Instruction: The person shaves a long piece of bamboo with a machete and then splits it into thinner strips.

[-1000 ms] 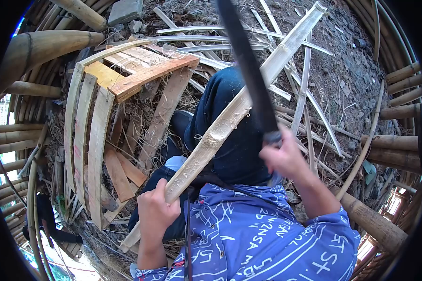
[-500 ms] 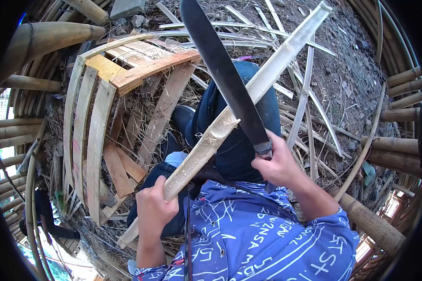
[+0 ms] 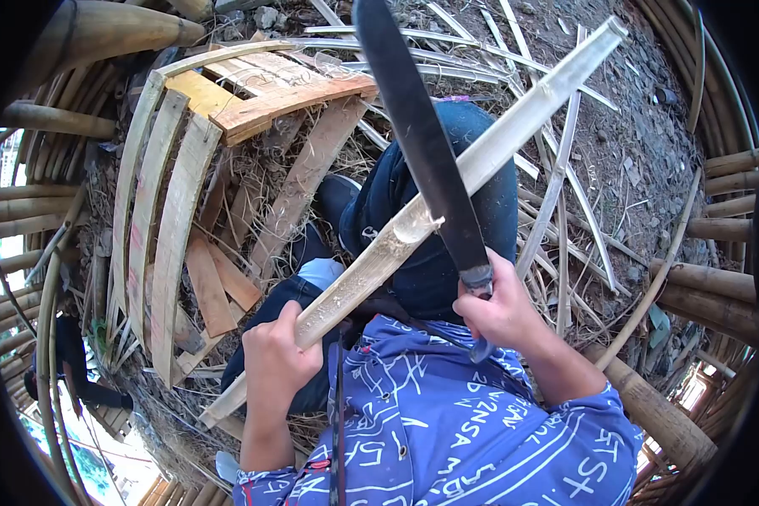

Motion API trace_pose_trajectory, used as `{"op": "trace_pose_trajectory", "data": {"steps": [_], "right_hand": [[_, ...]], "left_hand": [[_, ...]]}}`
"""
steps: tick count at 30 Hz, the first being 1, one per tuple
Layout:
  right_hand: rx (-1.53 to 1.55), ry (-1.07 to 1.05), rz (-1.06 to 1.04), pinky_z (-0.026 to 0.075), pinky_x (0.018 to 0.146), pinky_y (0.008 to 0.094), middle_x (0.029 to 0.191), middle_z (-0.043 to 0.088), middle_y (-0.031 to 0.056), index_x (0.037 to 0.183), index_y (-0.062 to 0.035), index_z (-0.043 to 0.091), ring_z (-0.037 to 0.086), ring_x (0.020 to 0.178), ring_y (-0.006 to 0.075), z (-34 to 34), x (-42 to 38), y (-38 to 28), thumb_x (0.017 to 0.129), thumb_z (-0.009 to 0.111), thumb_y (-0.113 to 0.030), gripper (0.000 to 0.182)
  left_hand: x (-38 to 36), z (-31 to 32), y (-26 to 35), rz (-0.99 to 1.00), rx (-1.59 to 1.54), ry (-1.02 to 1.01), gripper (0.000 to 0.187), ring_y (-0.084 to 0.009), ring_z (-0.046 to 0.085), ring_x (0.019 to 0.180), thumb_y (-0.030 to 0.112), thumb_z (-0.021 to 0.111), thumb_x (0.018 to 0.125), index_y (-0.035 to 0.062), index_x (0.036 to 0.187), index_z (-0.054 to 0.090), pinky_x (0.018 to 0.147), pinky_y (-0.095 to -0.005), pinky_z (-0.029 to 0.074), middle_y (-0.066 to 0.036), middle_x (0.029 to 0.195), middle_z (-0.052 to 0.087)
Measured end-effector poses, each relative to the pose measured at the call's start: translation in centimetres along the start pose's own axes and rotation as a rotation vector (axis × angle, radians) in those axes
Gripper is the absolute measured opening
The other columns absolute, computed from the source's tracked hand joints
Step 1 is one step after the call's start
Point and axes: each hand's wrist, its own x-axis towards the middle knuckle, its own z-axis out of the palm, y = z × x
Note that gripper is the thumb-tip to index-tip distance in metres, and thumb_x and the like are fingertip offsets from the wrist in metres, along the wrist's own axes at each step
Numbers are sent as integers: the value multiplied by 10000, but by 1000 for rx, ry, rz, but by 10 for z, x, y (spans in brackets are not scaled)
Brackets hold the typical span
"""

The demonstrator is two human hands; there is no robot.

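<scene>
A long split bamboo strip point(image 3: 358, 277) runs diagonally from lower left to upper right, across my raised knee. My left hand point(image 3: 280, 354) is wrapped round its lower part. In my right hand point(image 3: 499, 305) is the handle of a large machete, whose dark blade point(image 3: 413, 126) points up and away. The blade crosses the strip near its middle, beside a scraped hollow with a small raised curl. Pale shavings lie in the trough of the strip below the blade.
A wooden crate-like frame point(image 3: 185, 228) of slats stands at the left. Thin bamboo strips point(image 3: 554, 194) lie scattered on the ground at the right. Thick bamboo poles point(image 3: 662, 409) line both sides. Another person point(image 3: 72, 363) shows in part at the far left.
The view has shifted slightly, so the crate sits higher and the strip's far end further right. Both hands keep their grips, with the blade still across the strip.
</scene>
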Motion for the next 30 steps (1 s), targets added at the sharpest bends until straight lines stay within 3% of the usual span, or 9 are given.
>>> {"op": "trace_pose_trajectory", "data": {"steps": [9,13,17,19,21,23,25,27,30], "right_hand": [[-36,-24,-55,346,530,205,723,468,-50,1114,24,541,404,611,27,1,-5,1,699,528,47,416],[42,-1,61,366,570,216,736,482,-36,1132,24,542,418,641,41,-3,-6,4,694,532,29,438],[-74,-70,-29,355,554,202,698,458,-39,1084,22,546,417,625,30,-2,-8,11,697,517,55,390],[-35,11,-33,363,563,202,688,465,-37,1072,21,547,431,634,33,-6,-4,11,698,525,56,376],[71,-24,169,367,574,197,698,480,-37,1088,22,546,441,644,36,0,-13,19,695,537,49,394],[-17,-110,-31,372,582,204,711,485,-36,1117,25,544,446,660,39,4,-13,20,692,548,28,426],[-94,-87,31,369,576,216,716,473,-45,1131,26,541,450,673,40,-2,-12,12,690,551,19,441],[62,-24,106,360,562,219,713,468,-54,1116,23,547,437,654,37,-3,-11,14,690,553,18,426],[-29,-107,-29,368,547,213,704,475,-55,1052,19,546,428,623,25,9,-14,15,694,551,28,358]], "left_hand": [[-4,4,-7,-22,-34,5,189,-367,610,566,120,657,670,43,739,498,507,-437,473,-176,562,558],[-4,3,-4,-39,-68,16,183,-372,610,575,120,653,669,43,749,508,519,-440,476,-181,571,560],[-3,1,-10,-57,-74,5,167,-383,607,592,117,645,672,44,755,521,536,-455,475,-189,580,561],[-4,-3,-5,-107,-143,-24,217,-439,587,650,75,608,671,-20,865,589,563,-436,461,-260,638,546],[-2,-2,-4,-123,-141,-34,213,-439,586,648,72,604,672,-24,861,588,563,-434,460,-261,642,547],[0,-2,-6,-129,-134,-44,208,-439,585,645,69,600,672,-27,857,588,563,-433,460,-262,645,548],[-3,-1,-9,-107,-149,-30,201,-438,585,641,66,597,673,-31,849,591,565,-430,461,-262,652,553],[-3,-3,-7,-113,-157,-41,203,-438,583,640,64,597,673,-30,853,594,567,-430,461,-262,656,555],[-4,-3,-9,-114,-142,-9,220,-436,583,637,63,598,671,-32,869,601,571,-430,464,-261,661,559]]}}
